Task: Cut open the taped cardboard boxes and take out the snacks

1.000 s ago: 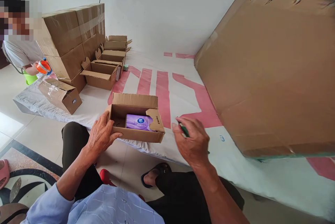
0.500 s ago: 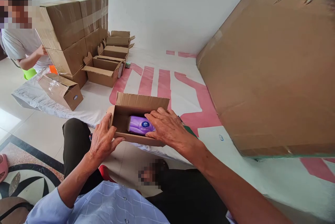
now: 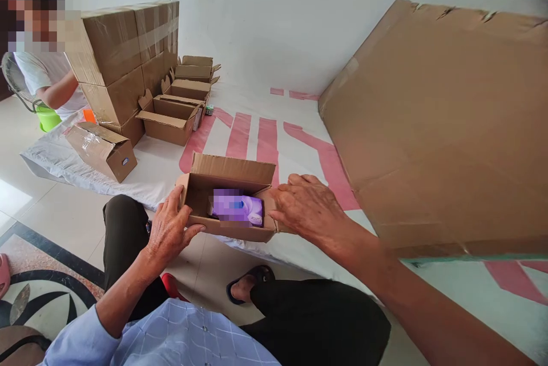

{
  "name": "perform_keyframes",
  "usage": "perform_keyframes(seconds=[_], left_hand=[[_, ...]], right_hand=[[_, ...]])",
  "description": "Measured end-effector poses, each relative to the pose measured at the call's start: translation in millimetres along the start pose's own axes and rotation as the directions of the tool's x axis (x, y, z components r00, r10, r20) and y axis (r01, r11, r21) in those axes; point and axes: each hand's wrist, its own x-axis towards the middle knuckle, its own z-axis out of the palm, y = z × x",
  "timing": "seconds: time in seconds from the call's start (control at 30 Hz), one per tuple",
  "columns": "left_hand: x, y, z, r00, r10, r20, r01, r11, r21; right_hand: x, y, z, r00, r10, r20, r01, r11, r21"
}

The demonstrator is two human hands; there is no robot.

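In front of me an open cardboard box (image 3: 231, 231) sits at the near edge of the cloth-covered table, its back flap standing up. Inside lies a purple pack of tissues (image 3: 256, 210), towards the right end. My left hand (image 3: 166, 228) grips the box's left end, thumb along the front wall and fingers at the end flap. At the opposite end, my right hand (image 3: 306, 206) has its fingers closed on the right end flap, which leans outward. Its fingertips are partly hidden behind the knuckles.
Several open boxes (image 3: 165, 128) line the table at the left, before a stack of taped cartons (image 3: 115, 46). A closed box (image 3: 103, 149) lies nearer. Large cardboard (image 3: 454, 126) rises at the right. Another person (image 3: 55, 83) sits behind the stack.
My right hand has left the tissue pack and moved right to the box's end flap. The pack stays inside the box. My left hand keeps its hold.
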Motion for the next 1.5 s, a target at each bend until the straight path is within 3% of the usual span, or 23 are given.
perform_keyframes(seconds=[0.1,0.23,0.43,0.67,0.8,0.93,1.0,1.07,1.17,1.3,1.4,1.5], left_hand=[[3.5,-0.9,1.5,1.000,-0.021,0.016,0.021,1.000,-0.009],[8.4,-2.0,1.8,0.998,-0.038,0.042,0.039,0.999,-0.021],[13.2,-2.0,-9.4,0.998,-0.046,0.036,0.044,0.998,0.047],[16.3,-13.5,-17.8,0.998,-0.029,0.062,0.025,0.998,0.052],[16.6,-16.5,-21.5,0.997,-0.004,0.076,0.002,1.000,0.022],[17.1,-17.6,-21.8,0.997,0.005,0.081,-0.004,1.000,-0.019],[18.8,-17.7,-21.3,0.996,0.008,0.087,-0.005,1.000,-0.026],[21.6,-17.6,-21.4,0.995,0.007,0.097,-0.005,1.000,-0.020],[27.7,-17.4,-23.5,0.993,0.017,0.113,-0.015,1.000,-0.020],[39.2,-18.4,-27.8,0.995,0.044,0.088,-0.040,0.998,-0.056],[50.6,-19.1,-30.5,0.999,0.030,0.038,-0.025,0.992,-0.122],[65.6,-19.2,-31.8,0.999,-0.046,0.009,0.046,0.949,-0.312]], right_hand=[[0.4,6.3,10.1,0.985,-0.072,0.158,0.091,0.989,-0.113],[12.2,3.1,21.1,0.959,-0.150,0.241,0.179,0.978,-0.105],[38.1,-4.3,35.9,0.940,-0.117,0.319,0.130,0.991,-0.020],[63.4,-33.0,48.3,0.840,-0.202,0.503,0.260,0.964,-0.047],[65.2,-38.6,49.3,0.851,-0.197,0.487,0.191,0.980,0.062],[61.1,-39.0,35.4,0.892,-0.116,0.437,-0.003,0.965,0.263],[58.4,-37.6,26.7,0.919,-0.027,0.393,-0.150,0.899,0.412],[55.9,-34.5,21.3,0.943,0.069,0.324,-0.256,0.772,0.582],[53.3,-28.3,22.9,0.963,0.169,0.212,-0.271,0.541,0.796],[51.5,-25.2,33.4,0.933,0.304,0.192,-0.281,0.285,0.916],[51.5,-28.2,37.0,0.918,0.339,0.204,-0.276,0.179,0.945],[52.5,-32.9,36.7,0.924,0.331,0.192,-0.255,0.156,0.954]])
